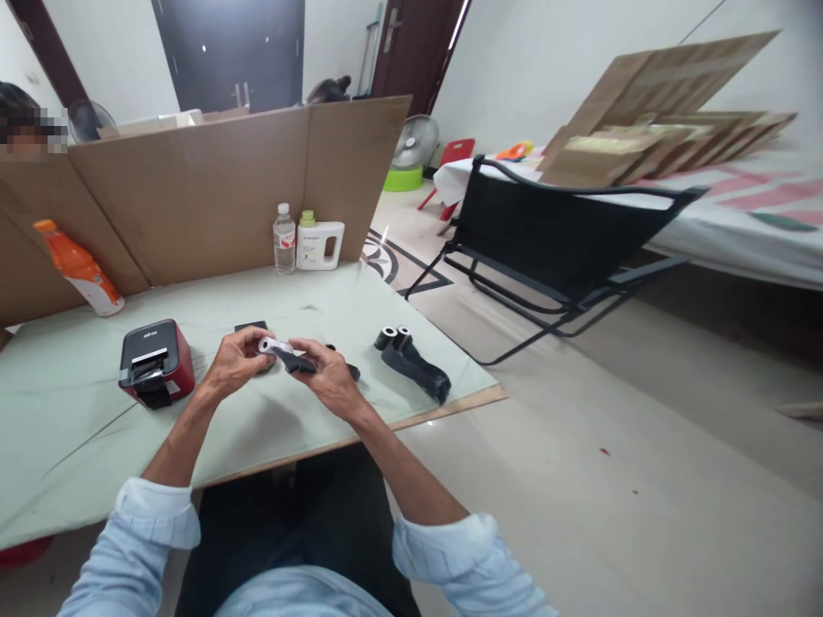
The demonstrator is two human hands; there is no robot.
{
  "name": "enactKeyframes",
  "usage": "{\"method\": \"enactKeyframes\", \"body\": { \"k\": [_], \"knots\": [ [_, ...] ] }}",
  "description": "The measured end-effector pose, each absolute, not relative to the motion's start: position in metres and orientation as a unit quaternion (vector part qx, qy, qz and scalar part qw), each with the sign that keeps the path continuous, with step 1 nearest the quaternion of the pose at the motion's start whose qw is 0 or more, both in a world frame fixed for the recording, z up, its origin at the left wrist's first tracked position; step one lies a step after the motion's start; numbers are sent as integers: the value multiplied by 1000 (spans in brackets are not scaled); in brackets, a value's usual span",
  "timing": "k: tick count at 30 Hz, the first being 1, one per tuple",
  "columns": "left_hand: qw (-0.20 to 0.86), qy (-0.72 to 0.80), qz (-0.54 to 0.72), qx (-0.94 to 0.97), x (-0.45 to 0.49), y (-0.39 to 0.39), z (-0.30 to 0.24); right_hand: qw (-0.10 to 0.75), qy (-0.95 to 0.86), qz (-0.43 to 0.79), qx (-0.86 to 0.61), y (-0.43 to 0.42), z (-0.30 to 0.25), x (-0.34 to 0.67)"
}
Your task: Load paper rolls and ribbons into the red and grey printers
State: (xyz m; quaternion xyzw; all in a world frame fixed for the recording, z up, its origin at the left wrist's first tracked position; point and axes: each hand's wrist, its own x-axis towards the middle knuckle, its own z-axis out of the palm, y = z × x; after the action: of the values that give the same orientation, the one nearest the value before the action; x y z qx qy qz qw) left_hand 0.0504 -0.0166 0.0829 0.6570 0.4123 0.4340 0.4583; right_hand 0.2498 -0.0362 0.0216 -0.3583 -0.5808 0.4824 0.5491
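Over the table, my left hand [239,358] is closed with its fingertips on a small roll [268,344] that has a white end and a dark hole. My right hand [331,381] is closed on the same roll's other side, where a loose black strip [292,360] hangs off. A dark flat item [250,326] lies behind my left hand, partly hidden. To the left stands a small red and black printer [156,362] with black material at its front slot. Right of my hands lie black rolls [387,336] with a long black strip [417,370] trailing forward.
A cardboard screen [225,188] borders the table's back. Before it stand an orange drink bottle [81,270], a clear water bottle [284,242] and a white jug [320,246]. A black folding chair [553,231] stands on the right. Another person's head shows at far left.
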Motion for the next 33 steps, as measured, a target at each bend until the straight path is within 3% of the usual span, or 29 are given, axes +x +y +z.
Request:
{"method": "enactKeyframes", "body": {
  "k": [6,11,19,28,33],
  "knots": [
    [528,420,444,590,35,-31,80,573,-605,420,-358,-31,18,232],
    [548,420,441,573,18,-38,82,579,-572,470,-340,-34,20,224],
    [737,266,427,451,22,-53,71,602,-632,391,-292,-53,44,219],
    [724,246,446,464,29,-67,88,579,-705,339,-230,-63,69,230],
    [725,255,386,510,23,-58,100,541,-724,362,-229,-69,76,237]
  ]
}}
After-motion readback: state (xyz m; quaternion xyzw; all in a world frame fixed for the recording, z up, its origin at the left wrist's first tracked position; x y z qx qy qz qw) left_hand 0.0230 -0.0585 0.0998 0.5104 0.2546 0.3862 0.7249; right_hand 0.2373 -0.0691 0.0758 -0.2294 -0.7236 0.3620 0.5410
